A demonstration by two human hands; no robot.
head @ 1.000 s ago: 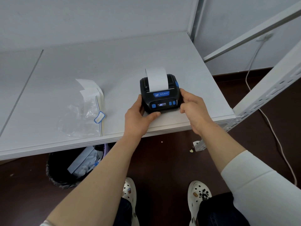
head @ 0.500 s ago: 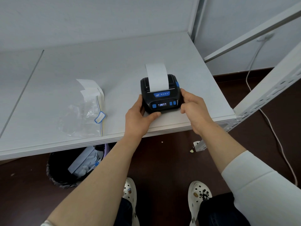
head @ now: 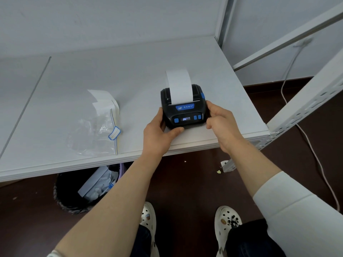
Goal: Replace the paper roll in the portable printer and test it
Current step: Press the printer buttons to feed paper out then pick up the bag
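The black printer (head: 183,108) sits on the white bench (head: 130,71) close to its front edge and toward the right front corner, with a strip of white paper (head: 179,86) rising out of its top slot and curling back. A blue label (head: 184,107) below the slot carries a small logo and a few characters too small to read; under it a little lit screen (head: 186,118) shows figures that cannot be made out, flanked by blue buttons. The left hand (head: 159,132) grips the printer's left side, thumb lying along the lower front corner, fingers wrapped behind and out of sight. The right hand (head: 220,121) clamps the right side, thumb at the front edge and fingers curled against the casing. Further left on the bench, well apart from the printer, lie a crumpled clear plastic bag (head: 92,134) and a curled paper strip with blue lines and a blue-edged tag (head: 107,106). A black bin (head: 74,193) stands on the floor under the bench's front edge.
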